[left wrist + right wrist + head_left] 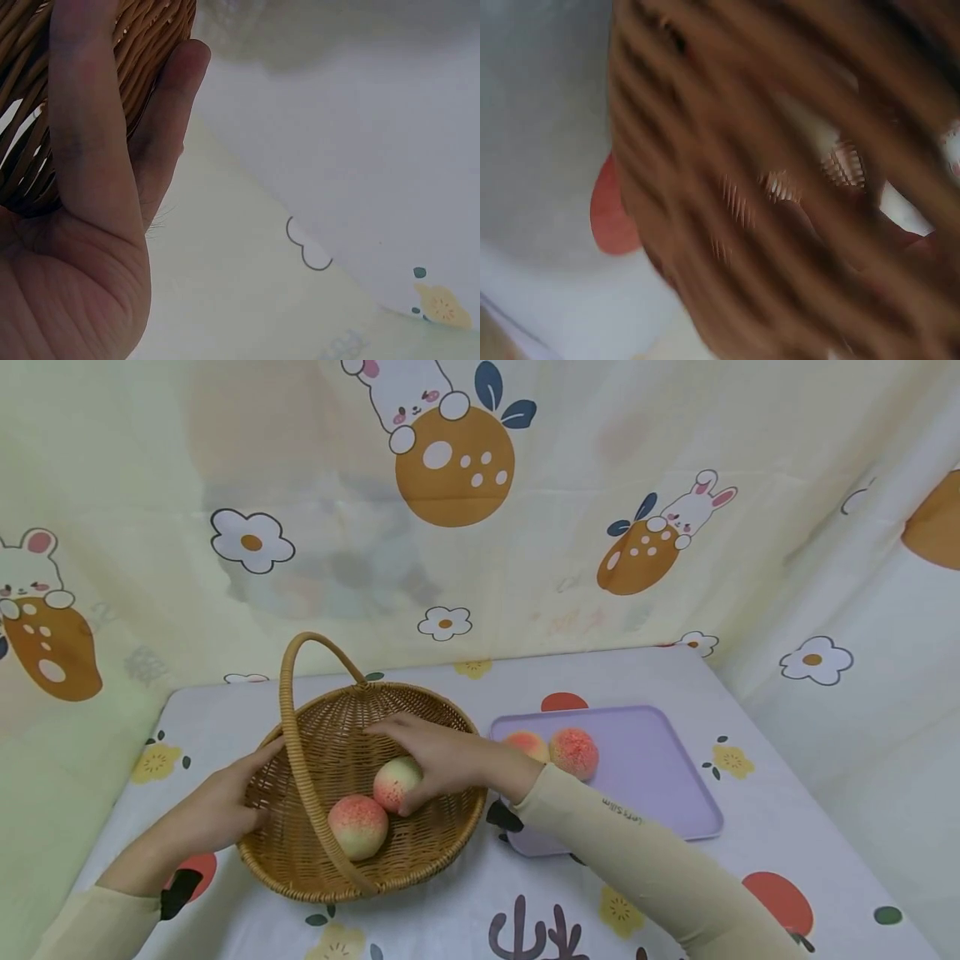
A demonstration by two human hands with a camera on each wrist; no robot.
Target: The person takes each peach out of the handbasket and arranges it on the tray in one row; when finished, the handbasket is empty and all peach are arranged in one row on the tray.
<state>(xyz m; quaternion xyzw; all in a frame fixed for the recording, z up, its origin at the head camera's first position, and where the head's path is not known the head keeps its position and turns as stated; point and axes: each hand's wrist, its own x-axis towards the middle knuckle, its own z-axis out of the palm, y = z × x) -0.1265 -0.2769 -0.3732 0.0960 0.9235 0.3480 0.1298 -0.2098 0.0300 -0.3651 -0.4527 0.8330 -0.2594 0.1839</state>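
Observation:
A brown wicker basket with an arched handle stands at the left of the table. My left hand grips its left wall, thumb over the rim; in the left wrist view the fingers lie along the weave. Two pink-and-cream peaches sit side by side on the basket's bottom: one peach near the handle, the other peach partly covered by my right hand. That hand reaches over the right rim with fingers spread above the peach, thumb overlapping its lower right side. Blurred wicker fills most of the right wrist view.
Right of the basket lies a purple tray. On its left part are a peach and a redder peach, near my right forearm. A patterned cloth covers the table, and a printed curtain hangs behind.

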